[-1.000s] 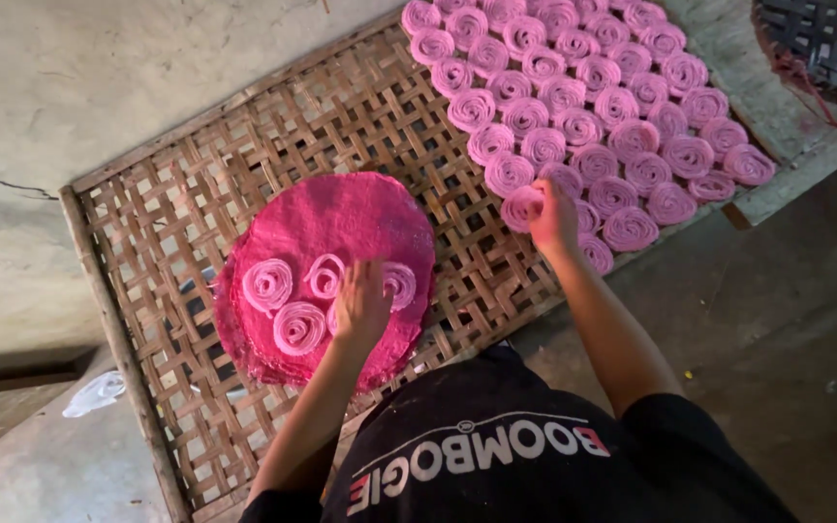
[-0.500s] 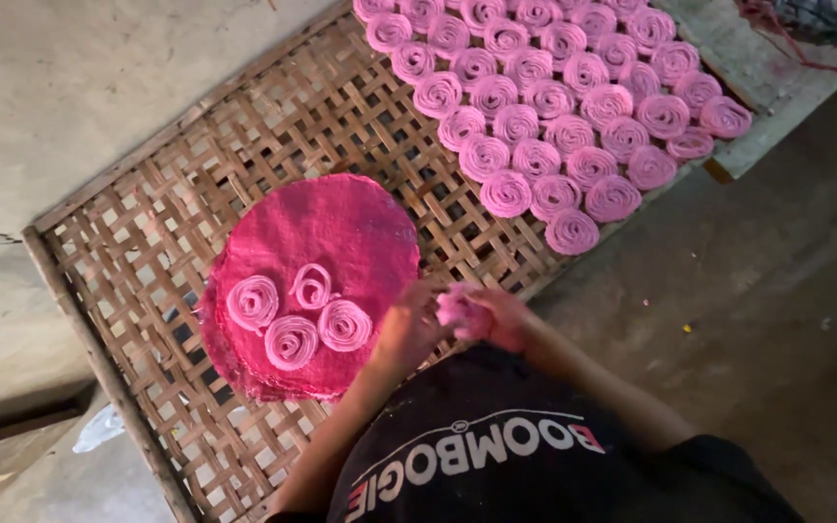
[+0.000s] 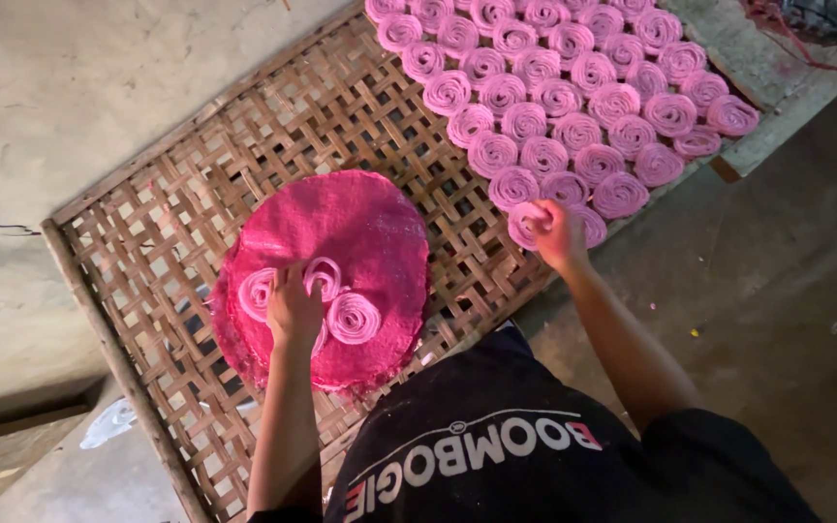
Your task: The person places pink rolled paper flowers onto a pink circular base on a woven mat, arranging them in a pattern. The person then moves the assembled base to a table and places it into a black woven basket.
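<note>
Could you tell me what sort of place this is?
Probably a small food-making workshop. A woven bamboo tray lies on a bare concrete floor, filled with rows of pink coils, and both hands handle coils.

A cracked grey concrete floor (image 3: 70, 116) is seen beyond and beside the fingers. A crumpled clear plastic scrap (image 3: 108, 424) lies below the left fingers. Tangled red cords (image 3: 796, 24) are seen far beyond the right fingers.
</note>
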